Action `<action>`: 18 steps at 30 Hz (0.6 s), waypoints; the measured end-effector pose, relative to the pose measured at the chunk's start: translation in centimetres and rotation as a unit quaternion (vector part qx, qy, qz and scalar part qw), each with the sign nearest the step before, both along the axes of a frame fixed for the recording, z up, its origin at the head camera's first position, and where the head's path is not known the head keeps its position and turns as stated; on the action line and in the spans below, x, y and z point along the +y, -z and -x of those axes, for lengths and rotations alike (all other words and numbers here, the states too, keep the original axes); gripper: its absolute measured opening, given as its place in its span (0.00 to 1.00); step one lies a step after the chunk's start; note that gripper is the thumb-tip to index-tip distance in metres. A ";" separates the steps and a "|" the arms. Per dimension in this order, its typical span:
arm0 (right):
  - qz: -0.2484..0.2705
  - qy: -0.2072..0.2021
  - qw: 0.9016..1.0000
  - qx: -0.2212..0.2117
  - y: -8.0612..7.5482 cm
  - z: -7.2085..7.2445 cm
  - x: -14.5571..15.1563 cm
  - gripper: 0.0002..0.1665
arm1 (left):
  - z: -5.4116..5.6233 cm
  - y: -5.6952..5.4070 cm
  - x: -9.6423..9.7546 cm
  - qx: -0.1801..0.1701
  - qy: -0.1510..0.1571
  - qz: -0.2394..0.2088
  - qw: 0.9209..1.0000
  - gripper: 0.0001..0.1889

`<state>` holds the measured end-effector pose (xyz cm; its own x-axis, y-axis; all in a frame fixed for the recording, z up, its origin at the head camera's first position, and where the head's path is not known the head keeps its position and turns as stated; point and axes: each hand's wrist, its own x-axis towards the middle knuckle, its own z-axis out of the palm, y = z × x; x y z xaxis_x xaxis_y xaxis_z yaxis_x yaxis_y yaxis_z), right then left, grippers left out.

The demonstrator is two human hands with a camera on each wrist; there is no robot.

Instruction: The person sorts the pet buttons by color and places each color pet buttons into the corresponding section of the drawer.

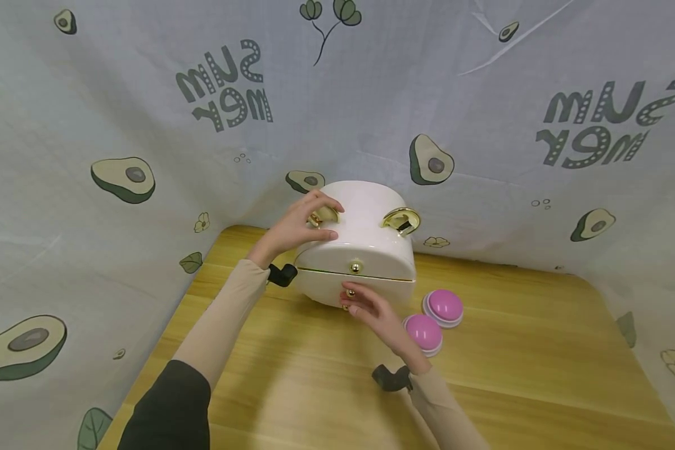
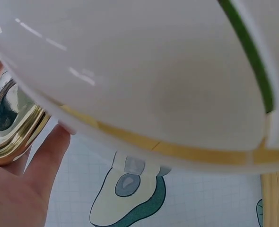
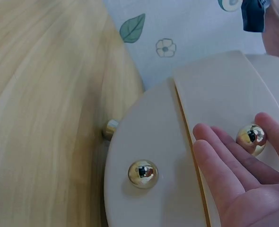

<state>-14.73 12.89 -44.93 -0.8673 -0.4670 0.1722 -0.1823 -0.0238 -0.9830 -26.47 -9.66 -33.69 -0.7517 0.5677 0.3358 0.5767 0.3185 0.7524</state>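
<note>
A glossy white, rounded jewelry box stands on the table with gold knobs on its front. Over its left gold loop rests my left hand, fingers spread on either side of the loop and tips on the white shell. My right hand is at the box's front. In the right wrist view its fingers lie nearly straight about the middle gold knob, one fingertip touching it. A lower knob is untouched. From the upper front another knob sticks out above the seam.
Two pink domed buttons with white bases stand right of the box. The wooden table ends at a white avocado-print cloth behind and beside it. A second gold loop rises at the box's right.
</note>
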 end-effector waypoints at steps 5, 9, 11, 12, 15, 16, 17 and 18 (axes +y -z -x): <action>0.002 0.004 1.000 0.000 -0.2 0.6 -0.1 0.26 | -0.1 -0.1 0.0 -0.004 -0.002 0.003 1.000 0.21; 0.005 0.000 1.000 0.002 -0.2 0.7 -0.1 0.25 | 0.0 -0.1 0.0 0.002 0.000 0.002 1.000 0.21; 0.009 -0.001 1.000 0.002 -0.2 0.8 -0.1 0.25 | 0.0 -0.1 0.0 0.003 0.001 -0.001 1.000 0.21; 0.010 -0.001 1.000 0.003 -0.2 0.8 -0.1 0.25 | 0.0 -0.1 0.0 0.004 0.001 -0.001 1.000 0.21; 0.013 -0.003 1.000 0.006 -0.1 0.9 -0.1 0.24 | 0.1 -0.1 0.0 0.002 0.000 0.000 1.000 0.21; 0.014 -0.004 1.000 0.009 0.0 1.0 -0.1 0.24 | 0.0 -0.1 0.0 0.001 0.000 0.001 1.000 0.21; 0.015 -0.005 1.000 0.011 0.0 1.1 -0.1 0.24 | 0.0 0.0 0.0 0.001 -0.001 0.001 1.000 0.20; 0.017 -0.006 1.000 0.013 0.1 1.1 -0.1 0.24 | 0.0 0.0 0.0 0.000 -0.001 0.001 1.000 0.20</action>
<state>-15.83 12.77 -44.99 -0.8570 -0.4703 0.2104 -0.2067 -0.0603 -0.9765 -26.51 -9.65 -33.66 -0.7529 0.5667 0.3347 0.5757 0.3206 0.7522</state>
